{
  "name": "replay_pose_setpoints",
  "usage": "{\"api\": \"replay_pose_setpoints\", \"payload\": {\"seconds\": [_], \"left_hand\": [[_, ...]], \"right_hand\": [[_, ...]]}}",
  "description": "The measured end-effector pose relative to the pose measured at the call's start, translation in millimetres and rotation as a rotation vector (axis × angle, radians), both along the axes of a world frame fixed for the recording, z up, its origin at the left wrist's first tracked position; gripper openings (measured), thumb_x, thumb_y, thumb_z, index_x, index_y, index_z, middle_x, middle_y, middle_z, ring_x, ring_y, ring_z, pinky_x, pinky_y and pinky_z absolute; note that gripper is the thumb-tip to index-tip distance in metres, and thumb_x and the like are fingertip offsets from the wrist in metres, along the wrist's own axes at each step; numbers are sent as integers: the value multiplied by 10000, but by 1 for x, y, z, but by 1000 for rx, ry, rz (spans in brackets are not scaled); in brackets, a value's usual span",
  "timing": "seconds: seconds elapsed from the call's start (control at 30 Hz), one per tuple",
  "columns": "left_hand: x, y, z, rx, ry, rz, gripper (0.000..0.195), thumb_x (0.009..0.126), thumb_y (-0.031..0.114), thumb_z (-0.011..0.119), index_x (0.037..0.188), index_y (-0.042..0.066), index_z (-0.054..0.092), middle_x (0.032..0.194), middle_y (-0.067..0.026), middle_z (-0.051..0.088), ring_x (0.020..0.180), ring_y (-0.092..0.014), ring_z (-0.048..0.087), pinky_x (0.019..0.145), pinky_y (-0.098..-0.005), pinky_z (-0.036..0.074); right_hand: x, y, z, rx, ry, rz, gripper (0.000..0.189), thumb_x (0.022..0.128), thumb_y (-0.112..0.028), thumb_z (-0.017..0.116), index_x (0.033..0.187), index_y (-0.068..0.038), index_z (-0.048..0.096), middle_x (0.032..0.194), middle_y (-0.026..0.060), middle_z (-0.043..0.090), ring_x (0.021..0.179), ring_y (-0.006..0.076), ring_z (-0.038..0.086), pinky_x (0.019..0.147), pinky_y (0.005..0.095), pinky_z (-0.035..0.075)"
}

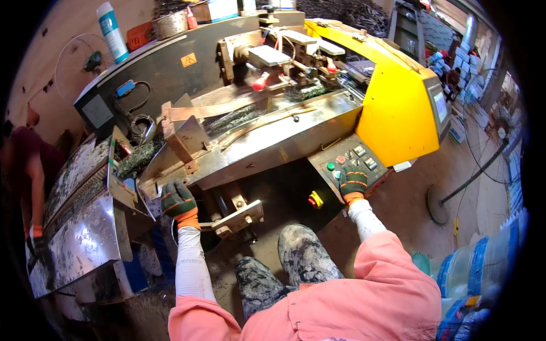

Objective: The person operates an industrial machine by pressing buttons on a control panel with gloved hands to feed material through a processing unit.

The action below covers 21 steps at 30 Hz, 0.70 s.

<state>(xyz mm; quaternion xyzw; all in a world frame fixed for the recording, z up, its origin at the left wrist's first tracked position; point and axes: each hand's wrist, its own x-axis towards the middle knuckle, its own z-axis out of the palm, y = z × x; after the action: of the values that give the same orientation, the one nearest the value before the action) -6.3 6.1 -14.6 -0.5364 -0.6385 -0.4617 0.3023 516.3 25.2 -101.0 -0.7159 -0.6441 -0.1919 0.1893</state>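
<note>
Both my hands wear dark gloves with orange cuffs. My left hand point(179, 202), its fingers bent, rests at the near edge of a metal machine's bed point(213, 172); whether it grips anything is hidden. On the sloping control panel point(367, 147) lies my right hand point(353, 181), beside a green push button point(330, 166) and a red one point(340, 159). Dark, shredded-looking material point(143, 158) lies in the machine's channel at the left, and more shows farther along. Red-knobbed levers point(260, 82) stand over the channel, one of them blurred.
A yellow machine cover point(396, 115) with a screen point(439, 104) rises at the right. Below the panel is a red and yellow switch point(315, 199). A co-worker point(32, 170) bends over the metal table point(85, 243) at the left. A fan point(490, 140) stands at the right.
</note>
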Motion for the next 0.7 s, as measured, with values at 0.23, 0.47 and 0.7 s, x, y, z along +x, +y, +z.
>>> {"api": "replay_pose_setpoints", "payload": {"seconds": [0.23,0.47,0.7], "left_hand": [[2,0,3,56,30,-5,157,903,167,547,819,52,613,764,-159,619,679,-358,597,606,-445,472],[-1,-2,1,32,106,-10,148,892,157,543,822,44,607,772,-163,621,686,-361,600,609,-447,473],[8,0,9,76,10,-55,148,891,148,535,807,50,606,760,-155,615,686,-356,593,617,-440,473]], "right_hand": [[1,3,-1,-7,14,18,336,843,-366,582,1051,-117,671,845,122,678,810,327,635,786,450,450],[1,-6,1,-36,30,0,341,850,-372,577,1062,-122,672,876,123,681,840,327,637,804,449,452],[3,-10,3,-43,36,-15,346,857,-377,573,1073,-126,673,906,124,685,871,328,638,823,448,453]]}}
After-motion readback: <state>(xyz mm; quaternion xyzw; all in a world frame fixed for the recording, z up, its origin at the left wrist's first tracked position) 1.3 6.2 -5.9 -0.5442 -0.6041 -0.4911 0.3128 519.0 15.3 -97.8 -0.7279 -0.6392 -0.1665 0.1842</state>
